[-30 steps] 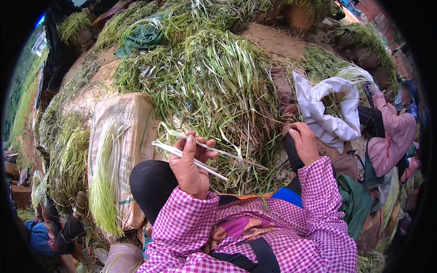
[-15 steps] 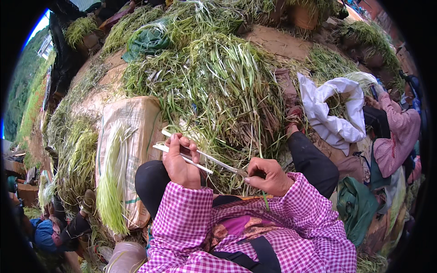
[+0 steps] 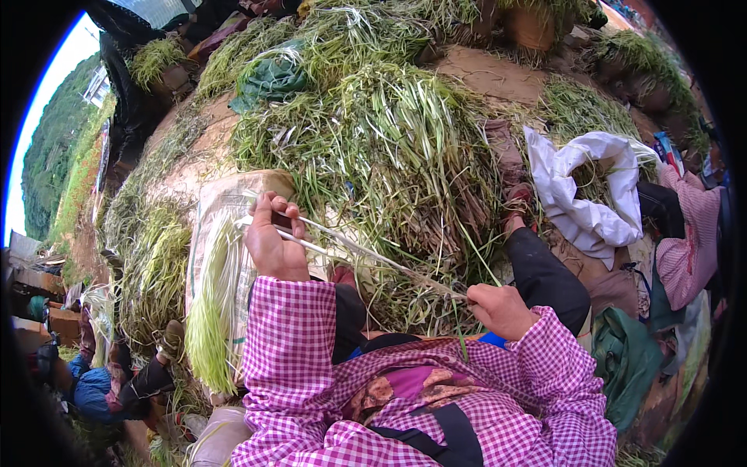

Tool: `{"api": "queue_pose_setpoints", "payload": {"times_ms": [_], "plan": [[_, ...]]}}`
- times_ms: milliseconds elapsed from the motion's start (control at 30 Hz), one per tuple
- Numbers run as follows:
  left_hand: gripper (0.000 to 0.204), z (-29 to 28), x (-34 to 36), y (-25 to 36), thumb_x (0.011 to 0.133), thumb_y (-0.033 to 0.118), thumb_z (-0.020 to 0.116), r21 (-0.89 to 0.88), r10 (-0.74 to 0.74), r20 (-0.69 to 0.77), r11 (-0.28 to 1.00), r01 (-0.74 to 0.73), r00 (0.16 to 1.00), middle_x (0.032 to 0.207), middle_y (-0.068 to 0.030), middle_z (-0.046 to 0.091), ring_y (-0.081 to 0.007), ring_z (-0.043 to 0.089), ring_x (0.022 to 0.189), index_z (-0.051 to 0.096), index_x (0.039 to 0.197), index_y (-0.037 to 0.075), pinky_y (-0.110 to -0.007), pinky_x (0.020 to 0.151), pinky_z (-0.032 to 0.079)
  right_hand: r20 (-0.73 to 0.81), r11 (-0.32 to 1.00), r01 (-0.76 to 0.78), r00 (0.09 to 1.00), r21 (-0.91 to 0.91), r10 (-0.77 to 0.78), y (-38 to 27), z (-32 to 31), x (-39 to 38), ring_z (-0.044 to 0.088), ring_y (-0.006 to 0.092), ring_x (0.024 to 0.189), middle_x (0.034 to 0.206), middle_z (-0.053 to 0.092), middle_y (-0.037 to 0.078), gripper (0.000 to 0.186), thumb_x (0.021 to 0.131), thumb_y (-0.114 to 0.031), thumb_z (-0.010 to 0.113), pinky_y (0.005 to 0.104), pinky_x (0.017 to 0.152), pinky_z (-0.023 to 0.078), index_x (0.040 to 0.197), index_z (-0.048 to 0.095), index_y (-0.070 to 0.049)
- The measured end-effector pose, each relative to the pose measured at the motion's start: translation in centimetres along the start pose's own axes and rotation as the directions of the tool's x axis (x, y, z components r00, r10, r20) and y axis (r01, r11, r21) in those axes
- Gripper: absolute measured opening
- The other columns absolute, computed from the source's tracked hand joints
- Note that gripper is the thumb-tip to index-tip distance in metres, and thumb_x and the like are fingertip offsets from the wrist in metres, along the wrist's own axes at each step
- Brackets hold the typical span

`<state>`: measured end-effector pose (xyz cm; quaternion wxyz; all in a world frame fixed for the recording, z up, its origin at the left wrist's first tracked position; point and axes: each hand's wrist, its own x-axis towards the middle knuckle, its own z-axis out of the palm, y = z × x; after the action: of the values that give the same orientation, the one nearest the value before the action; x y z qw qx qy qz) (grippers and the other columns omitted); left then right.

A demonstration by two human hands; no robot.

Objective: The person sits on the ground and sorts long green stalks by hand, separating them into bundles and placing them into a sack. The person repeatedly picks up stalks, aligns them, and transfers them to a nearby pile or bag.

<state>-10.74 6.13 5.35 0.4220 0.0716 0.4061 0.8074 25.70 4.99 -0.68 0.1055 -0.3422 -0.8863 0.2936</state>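
Observation:
My left hand [image 3: 278, 245] is closed around the white lower parts of slim leafy stalks, raised over the top of a pale woven sack [image 3: 233, 189]. A long whitish strand [image 3: 381, 261] stretches from it, slanting down to my right hand [image 3: 502, 309], whose fingers pinch its browner end. A shorter white stalk [image 3: 317, 249] sticks out beside the strand from my left hand. On the sack lies a bundle of cleaned stalks [image 3: 212, 319], white above and yellow-green below. Beyond both hands rises a big heap of uncleaned green stalks [image 3: 416, 148] with brown ends.
At right lies an open white sack [image 3: 580, 198], with a dark green bag [image 3: 622, 358] nearer me. A person in a pink checked sleeve [image 3: 686, 245] sits at the right edge; another in blue [image 3: 95, 393] is at lower left. More greens [image 3: 152, 265] lie left of the sack.
My hands have drawn apart: the left went up and left toward the sack, the right moved right. The strand between them now spans a longer distance. The view has shifted slightly.

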Motion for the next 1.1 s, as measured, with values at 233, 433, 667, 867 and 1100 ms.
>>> {"api": "queue_pose_setpoints", "payload": {"times_ms": [233, 433, 667, 867, 1100], "plan": [[0.014, 1.0, -1.0, 0.5, 0.096, 0.02, 0.048, 0.023, 0.046, 0.031, 0.999, -0.047, 0.998, 0.072, -0.0013, 0.053, -0.0141, 0.053, 0.059, 0.05, 0.096, 0.007, -0.024, 0.038, 0.038, 0.193, 0.893, -0.132, 0.953, -0.431, 0.234, 2.1, 1.4, -0.4, 0.058, 0.0281, 0.09, 0.083, 0.062, 0.009, 0.01, 0.079, -0.016, 0.058, 0.0405, 0.072, 0.048, 0.083, 0.064, -0.008], [0.012, 0.4, -3.9, -5.0, 0.096, 0.018, 0.048, 0.008, -0.125, 0.043, 0.992, 0.125, 0.991, 0.066, -0.0044, 0.056, -0.018, 0.056, 0.052, 0.051, 0.092, 0.007, -0.026, 0.034, 0.038, -0.209, 0.9, -0.023, 0.97, 0.436, 0.126, -0.9, 0.7, 2.0, 0.06, 0.0256, 0.09, 0.098, 0.062, 0.015, 0.034, 0.086, -0.024, 0.061, 0.0336, 0.079, 0.048, 0.108, 0.061, 0.003], [0.017, 0.0, -5.6, -7.4, 0.096, 0.021, 0.048, 0.039, -0.226, 0.002, 0.974, 0.225, 0.974, 0.07, -0.0061, 0.059, -0.0184, 0.06, 0.055, 0.051, 0.098, 0.005, -0.026, 0.034, 0.039, 0.134, 0.55, -0.34, 0.915, 0.763, 0.381, -3.4, 2.8, 1.2, 0.057, 0.0074, 0.068, 0.08, 0.062, 0.003, 0.02, 0.088, -0.01, 0.059, 0.0214, 0.062, 0.048, 0.103, 0.061, 0.002], [0.031, -0.4, -7.5, -8.5, 0.095, 0.03, 0.049, 0.061, -0.341, 0.065, 0.939, 0.337, 0.938, 0.085, -0.0104, 0.063, -0.0212, 0.065, 0.071, 0.05, 0.111, 0.003, -0.024, 0.039, 0.043, 0.105, 0.5, -0.314, 0.91, 0.807, 0.401, -3.8, 3.1, 0.9, 0.055, 0.0062, 0.062, 0.073, 0.061, 0.002, 0.012, 0.09, -0.005, 0.054, 0.0211, 0.058, 0.047, 0.097, 0.061, 0.002], [0.019, -0.9, -9.4, -9.9, 0.094, 0.019, 0.051, 0.154, -0.467, 0.16, 0.882, 0.445, 0.87, 0.089, -0.0108, 0.066, -0.0223, 0.068, 0.081, 0.052, 0.107, 0.005, -0.022, 0.038, 0.045, -0.054, 0.72, -0.169, 0.96, 0.673, 0.275, -4.1, 3.6, 1.8, 0.061, 0.0131, 0.074, 0.081, 0.063, 0.008, 0.023, 0.084, -0.011, 0.062, 0.0288, 0.069, 0.049, 0.103, 0.059, 0.003]]}}
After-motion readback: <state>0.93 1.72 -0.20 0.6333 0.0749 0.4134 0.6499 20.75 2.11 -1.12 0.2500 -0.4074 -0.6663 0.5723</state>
